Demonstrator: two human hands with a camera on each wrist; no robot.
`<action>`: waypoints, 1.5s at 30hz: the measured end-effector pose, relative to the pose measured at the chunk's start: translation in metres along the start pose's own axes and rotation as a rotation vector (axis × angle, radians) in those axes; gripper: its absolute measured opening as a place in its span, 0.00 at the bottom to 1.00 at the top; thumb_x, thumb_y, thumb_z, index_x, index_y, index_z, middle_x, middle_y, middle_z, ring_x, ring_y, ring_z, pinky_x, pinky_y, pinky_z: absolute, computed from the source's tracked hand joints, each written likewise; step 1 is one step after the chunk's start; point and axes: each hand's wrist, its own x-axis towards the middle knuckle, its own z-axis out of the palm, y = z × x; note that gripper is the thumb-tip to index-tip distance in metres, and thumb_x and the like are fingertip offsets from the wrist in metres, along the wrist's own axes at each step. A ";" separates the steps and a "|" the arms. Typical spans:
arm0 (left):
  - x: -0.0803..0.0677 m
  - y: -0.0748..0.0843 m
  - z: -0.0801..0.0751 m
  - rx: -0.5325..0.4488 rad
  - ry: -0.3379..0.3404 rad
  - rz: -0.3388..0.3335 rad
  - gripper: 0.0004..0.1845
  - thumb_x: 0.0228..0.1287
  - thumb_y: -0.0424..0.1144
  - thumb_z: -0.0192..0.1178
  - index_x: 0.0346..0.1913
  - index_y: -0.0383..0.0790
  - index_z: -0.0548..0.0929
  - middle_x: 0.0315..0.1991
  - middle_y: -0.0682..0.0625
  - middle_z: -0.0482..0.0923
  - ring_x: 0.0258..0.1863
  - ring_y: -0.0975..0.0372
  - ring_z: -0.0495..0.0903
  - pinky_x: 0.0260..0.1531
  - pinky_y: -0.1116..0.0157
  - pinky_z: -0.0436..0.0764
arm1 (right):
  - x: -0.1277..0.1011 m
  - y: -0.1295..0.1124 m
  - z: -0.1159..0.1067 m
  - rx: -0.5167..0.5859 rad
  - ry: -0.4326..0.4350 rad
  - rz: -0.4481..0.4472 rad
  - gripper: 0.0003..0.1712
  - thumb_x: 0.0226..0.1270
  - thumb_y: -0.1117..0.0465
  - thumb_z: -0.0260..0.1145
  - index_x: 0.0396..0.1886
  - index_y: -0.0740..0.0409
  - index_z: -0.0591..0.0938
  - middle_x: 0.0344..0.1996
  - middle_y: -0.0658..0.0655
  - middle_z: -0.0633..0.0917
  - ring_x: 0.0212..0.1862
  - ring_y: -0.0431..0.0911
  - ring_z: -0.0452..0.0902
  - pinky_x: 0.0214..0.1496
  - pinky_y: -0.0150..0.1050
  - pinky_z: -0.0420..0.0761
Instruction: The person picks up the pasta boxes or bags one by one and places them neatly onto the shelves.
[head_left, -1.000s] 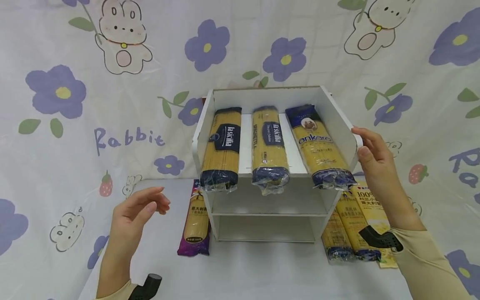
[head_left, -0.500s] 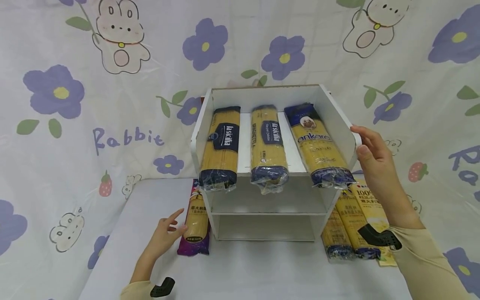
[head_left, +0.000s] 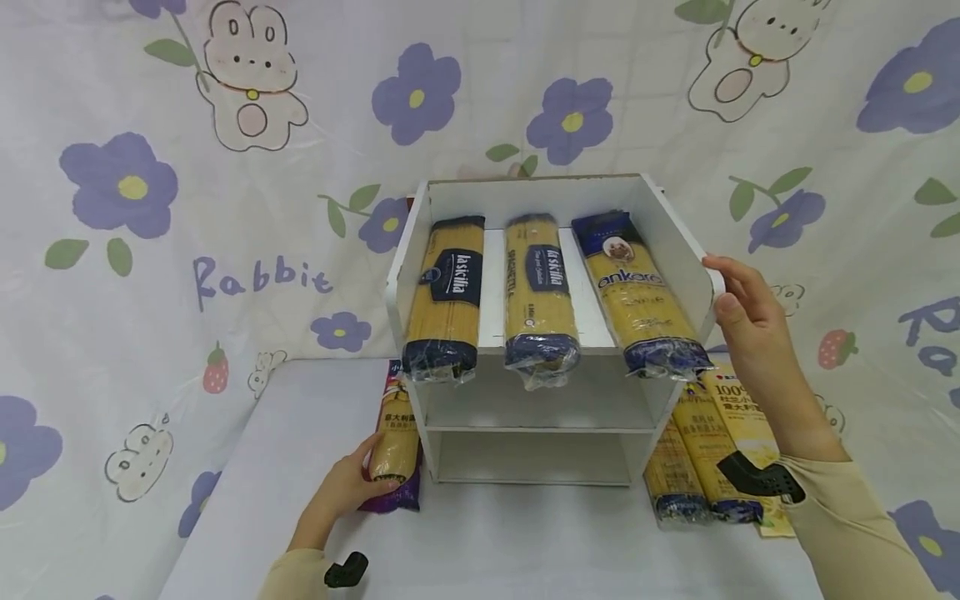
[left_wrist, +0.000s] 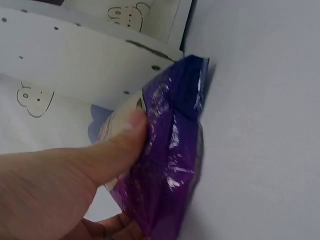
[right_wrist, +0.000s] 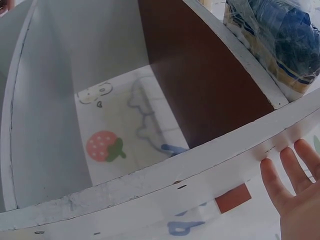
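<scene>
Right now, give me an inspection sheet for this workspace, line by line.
Surface: white table, bare at the front.
Job's things: purple pack lies left of the white shelf; three packs on the shelf's top.
Clutter: more packs lie right of the shelf.
Hands: left hand grips the purple pack, thumb on top; right hand rests with straight fingers on the shelf's right wall.
Cables: nothing seen.
Surroundings: rabbit-and-flower cloth behind.
</scene>
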 end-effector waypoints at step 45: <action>-0.012 0.003 -0.015 -0.558 0.021 0.064 0.46 0.59 0.42 0.71 0.76 0.67 0.58 0.75 0.40 0.60 0.56 0.52 0.71 0.51 0.67 0.77 | 0.001 0.002 -0.001 0.010 0.004 -0.019 0.26 0.79 0.61 0.50 0.73 0.59 0.63 0.73 0.54 0.66 0.67 0.43 0.66 0.64 0.28 0.71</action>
